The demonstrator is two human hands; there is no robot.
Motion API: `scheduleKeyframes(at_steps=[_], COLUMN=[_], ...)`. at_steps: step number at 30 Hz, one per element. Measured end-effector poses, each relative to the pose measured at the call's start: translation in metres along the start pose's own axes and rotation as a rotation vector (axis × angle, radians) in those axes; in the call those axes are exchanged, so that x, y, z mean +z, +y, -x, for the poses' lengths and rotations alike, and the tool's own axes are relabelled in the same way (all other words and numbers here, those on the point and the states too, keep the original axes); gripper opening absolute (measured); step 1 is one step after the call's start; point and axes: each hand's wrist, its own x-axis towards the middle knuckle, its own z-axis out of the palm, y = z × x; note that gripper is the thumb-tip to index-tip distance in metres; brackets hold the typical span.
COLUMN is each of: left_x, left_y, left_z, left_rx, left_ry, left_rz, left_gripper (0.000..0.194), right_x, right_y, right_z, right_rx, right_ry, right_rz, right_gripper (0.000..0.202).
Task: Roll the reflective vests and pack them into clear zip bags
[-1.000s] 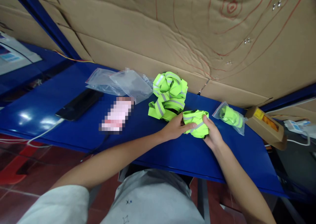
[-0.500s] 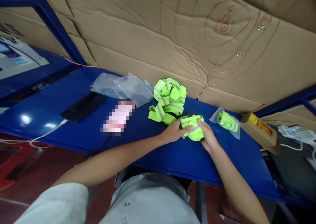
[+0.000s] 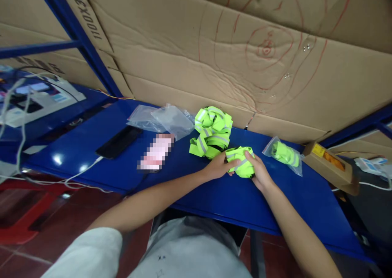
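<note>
Over toward the table's (image 3: 76,147) left end sit a dark phone (image 3: 119,142) and the empty clear bags (image 3: 162,121), then along the back edge the loose pile of neon straps (image 3: 211,132), and just in front of it your left hand (image 3: 219,170) and right hand (image 3: 260,174) both close their grip on the folded neon strap bundle (image 3: 241,165), fingers wrapped round either side, held low over the table's middle. Watch it: that springy fold could pop open if either grip eases, and your left wrist sits close enough to snag the pile, while the bagged strap (image 3: 284,154) waits near the back right.
</note>
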Motion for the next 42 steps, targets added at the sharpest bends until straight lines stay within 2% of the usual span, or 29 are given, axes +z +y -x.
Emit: scheduleKeyframes(at_steps=[11, 18, 28, 42], left_x=[0.0010, 0.0026, 0.0024, 0.0014], left_y=[-0.0034, 0.0050, 0.0030, 0.0057], left_z=[-0.0006, 0.0026, 0.0004, 0.0020], left_rx=[-0.015, 0.016, -0.032, -0.094], left_ry=[-0.023, -0.034, -0.037, -0.038], left_rz=[0.009, 0.007, 0.013, 0.004], left_gripper=[0.064, 0.065, 0.068, 0.068], right_x=[-0.0023, -0.0016, -0.0031, -0.0029], right_y=[-0.0011, -0.0041, -0.0032, -0.0019], right_z=[0.0004, 0.0027, 0.0011, -0.0005], right_rx=[0.023, 0.004, -0.003, 0.020], right_ry=[0.029, 0.015, 0.016, 0.003], right_rz=[0.004, -0.009, 0.008, -0.024], right_gripper=[0.056, 0.054, 0.059, 0.053])
